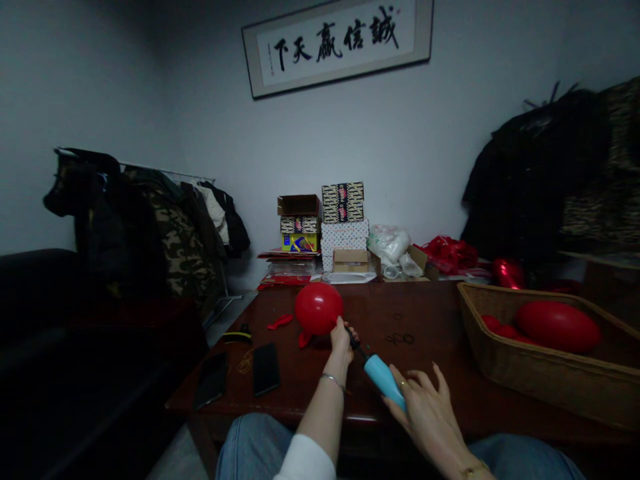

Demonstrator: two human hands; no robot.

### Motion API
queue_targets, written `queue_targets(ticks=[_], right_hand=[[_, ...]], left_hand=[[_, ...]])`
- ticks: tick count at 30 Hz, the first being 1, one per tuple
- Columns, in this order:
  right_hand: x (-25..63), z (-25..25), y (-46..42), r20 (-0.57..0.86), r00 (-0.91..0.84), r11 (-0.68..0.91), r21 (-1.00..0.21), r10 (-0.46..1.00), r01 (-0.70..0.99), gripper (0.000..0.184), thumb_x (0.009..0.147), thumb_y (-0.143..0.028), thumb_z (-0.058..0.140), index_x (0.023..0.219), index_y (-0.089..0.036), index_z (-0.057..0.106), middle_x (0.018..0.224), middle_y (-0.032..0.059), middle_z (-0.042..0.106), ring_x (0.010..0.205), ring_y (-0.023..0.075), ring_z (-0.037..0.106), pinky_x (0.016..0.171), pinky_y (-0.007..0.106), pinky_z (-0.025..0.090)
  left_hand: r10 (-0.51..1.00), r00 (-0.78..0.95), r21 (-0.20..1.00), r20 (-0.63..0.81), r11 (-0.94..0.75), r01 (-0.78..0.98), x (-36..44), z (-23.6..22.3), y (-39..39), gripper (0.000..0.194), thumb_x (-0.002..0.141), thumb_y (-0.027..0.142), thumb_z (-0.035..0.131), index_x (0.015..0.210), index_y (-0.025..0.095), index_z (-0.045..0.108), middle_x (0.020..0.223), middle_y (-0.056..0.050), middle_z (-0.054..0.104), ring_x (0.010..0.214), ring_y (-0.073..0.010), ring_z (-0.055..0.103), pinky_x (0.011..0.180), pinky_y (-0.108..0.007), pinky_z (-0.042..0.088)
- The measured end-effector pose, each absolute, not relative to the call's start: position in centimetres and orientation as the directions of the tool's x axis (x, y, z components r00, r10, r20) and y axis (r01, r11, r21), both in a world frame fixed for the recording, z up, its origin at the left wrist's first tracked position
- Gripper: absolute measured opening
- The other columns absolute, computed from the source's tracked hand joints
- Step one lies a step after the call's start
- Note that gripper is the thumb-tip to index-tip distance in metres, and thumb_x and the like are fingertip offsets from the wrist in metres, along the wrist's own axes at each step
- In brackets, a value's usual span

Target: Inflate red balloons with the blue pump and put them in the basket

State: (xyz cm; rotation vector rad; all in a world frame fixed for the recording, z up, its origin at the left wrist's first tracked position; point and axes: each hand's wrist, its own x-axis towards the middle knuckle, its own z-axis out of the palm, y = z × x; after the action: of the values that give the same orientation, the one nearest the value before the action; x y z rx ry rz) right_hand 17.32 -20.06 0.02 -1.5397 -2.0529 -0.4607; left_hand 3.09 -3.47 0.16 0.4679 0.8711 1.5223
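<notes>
A partly inflated red balloon sits just beyond my left hand. The fingers of that hand are closed around the balloon's neck and the black end of a hand balloon pump. Its light blue barrel slants down towards my right hand, which holds it between thumb and fingers, the other fingers spread apart. A limp red balloon lies on the table to the left. Another piece of red rubber shows under the inflated balloon.
A wicker basket holding red balloons stands at the right of the dark wooden table. Two dark phone-like slabs, a tan string and a yellow-black tool lie left. Black rings lie beyond the pump. Stacked boxes stand behind.
</notes>
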Motion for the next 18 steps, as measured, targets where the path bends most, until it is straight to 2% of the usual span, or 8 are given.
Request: queue_targets(ticks=[4, 10, 18], right_hand=[[19.4, -1.5, -21.5, 0.620, -0.250, 0.342, -0.032, 0.744, 0.939, 0.047, 0.082, -0.043, 0.049, 0.124, -0.021, 0.049, 0.087, 0.0040, 0.069, 0.095, 0.0234, 0.056, 0.104, 0.053, 0.012], [20.7, -2.0, -22.6, 0.633, -0.257, 0.353, -0.026, 0.730, 0.935, 0.044, 0.081, -0.045, 0.051, 0.118, -0.022, 0.054, 0.086, 0.0034, 0.070, 0.094, 0.0235, 0.057, 0.103, 0.053, 0.013], [18.7, -0.2, -21.0, 0.582, -0.221, 0.303, -0.046, 0.783, 0.952, 0.042, 0.081, -0.038, 0.051, 0.119, -0.019, 0.054, 0.085, 0.0045, 0.069, 0.095, 0.0237, 0.057, 0.103, 0.054, 0.014]], left_hand=[[0.966, -0.162, 0.747, -0.199, 0.043, -0.663, 2.4, 0.3, -3.0, 0.038, 0.077, 0.054, 0.052, 0.069, 0.019, 0.042, 0.046, 0.006, 0.039, 0.036, -0.0069, 0.038, 0.039, -0.019, 0.028], [0.960, -0.156, 0.730, -0.234, 0.068, -0.680, 2.8, 0.3, -2.9, 0.035, 0.080, 0.051, 0.050, 0.069, 0.019, 0.041, 0.046, 0.007, 0.037, 0.035, -0.0065, 0.036, 0.038, -0.018, 0.026], [0.967, -0.151, 0.731, -0.205, 0.049, -0.680, 3.6, 0.5, -3.7, 0.042, 0.077, 0.058, 0.050, 0.068, 0.019, 0.041, 0.046, 0.006, 0.038, 0.036, -0.0061, 0.036, 0.038, -0.019, 0.028]])
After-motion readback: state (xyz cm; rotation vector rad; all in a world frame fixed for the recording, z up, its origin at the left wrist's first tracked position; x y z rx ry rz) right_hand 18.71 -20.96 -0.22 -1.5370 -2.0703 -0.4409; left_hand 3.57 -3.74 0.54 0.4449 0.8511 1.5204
